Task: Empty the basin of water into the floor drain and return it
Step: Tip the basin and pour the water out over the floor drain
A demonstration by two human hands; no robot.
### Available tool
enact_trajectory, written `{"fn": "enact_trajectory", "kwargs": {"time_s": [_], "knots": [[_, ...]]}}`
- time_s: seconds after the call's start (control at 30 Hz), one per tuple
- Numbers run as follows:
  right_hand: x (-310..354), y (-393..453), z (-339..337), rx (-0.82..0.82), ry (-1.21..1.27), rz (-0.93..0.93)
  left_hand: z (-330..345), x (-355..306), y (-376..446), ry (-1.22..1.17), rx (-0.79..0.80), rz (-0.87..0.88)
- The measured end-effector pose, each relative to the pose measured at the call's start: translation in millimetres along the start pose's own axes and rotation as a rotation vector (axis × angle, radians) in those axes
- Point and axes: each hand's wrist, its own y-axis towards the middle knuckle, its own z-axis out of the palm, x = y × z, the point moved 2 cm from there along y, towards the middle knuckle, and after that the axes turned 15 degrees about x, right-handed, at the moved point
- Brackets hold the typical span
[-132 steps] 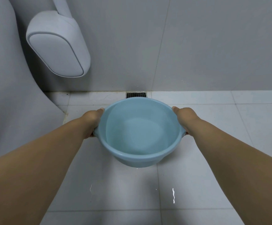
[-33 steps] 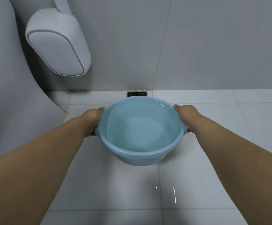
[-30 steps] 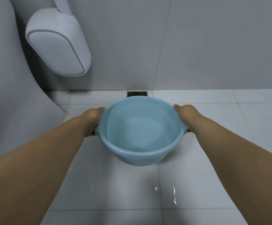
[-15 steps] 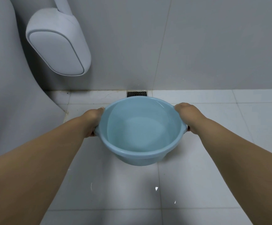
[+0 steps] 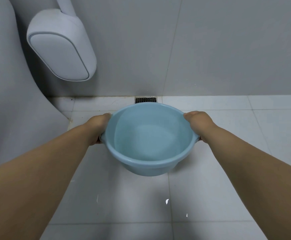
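A round light-blue plastic basin [image 5: 146, 168] with clear water in its bottom is held above the tiled floor, nearly level. My left hand [image 5: 98, 126] grips its left rim and handle. My right hand [image 5: 199, 122] grips the right rim and handle. Just beyond the basin's far rim, a dark slotted floor drain [image 5: 145, 99] sits against the foot of the grey wall; the basin hides its near edge.
A white wall-mounted fixture [image 5: 59, 47] hangs at the upper left. A large curved grey body [image 5: 11, 101] fills the left side. White floor tiles [image 5: 228, 127] spread to the right, with small wet glints [image 5: 167, 201] below the basin.
The basin has held almost the same place in both hands. My right hand has shifted a little on the rim, and the water surface has slid slightly.
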Motion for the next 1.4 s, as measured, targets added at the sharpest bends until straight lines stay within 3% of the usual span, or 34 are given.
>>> {"fn": "enact_trajectory", "kwargs": {"time_s": [0.27, 0.43, 0.63, 0.97, 1.13, 1.4], "knots": [[-3, -1, 1, -0.031, 0.034, -0.071, -8, -7, 0, 0.385, -0.13, 0.039], [0, 0, 1, -0.022, -0.001, -0.063, -8, -3, 3, 0.43, -0.126, 0.016], [0, 0, 0, -0.062, -0.023, -0.133, -11, 1, 10, 0.268, -0.107, 0.068], [0, -3, 0, -0.021, 0.129, -0.087, -5, 4, 9, 0.052, -0.071, 0.241], [0, 1, -2, -0.057, 0.057, -0.163, -4, 3, 11, -0.05, -0.069, 0.248], [-3, 1, -2, -0.063, 0.08, -0.138, -4, -2, 12, -0.047, -0.078, 0.198]]}}
